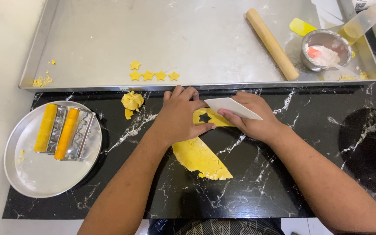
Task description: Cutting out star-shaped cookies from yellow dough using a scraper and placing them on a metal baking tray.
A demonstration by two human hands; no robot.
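A thin sheet of yellow dough [200,158] lies on the black marble counter [310,143]. Its far end [216,117] has a star-shaped hole cut out. My left hand [180,115] presses flat on the dough beside that hole, fingers together. My right hand [252,116] grips a white plastic scraper [231,107] and holds its edge against the dough's far end. Several yellow dough stars [153,75] lie in a row on the large steel tray [109,35] behind.
A ball of yellow dough scraps [132,102] lies left of my hands. A round metal plate [35,174] at left holds a lattice roller with yellow handles [62,132]. The tray also holds a wooden rolling pin [271,43], a steel bowl [326,49] and a yellow spatula [302,27].
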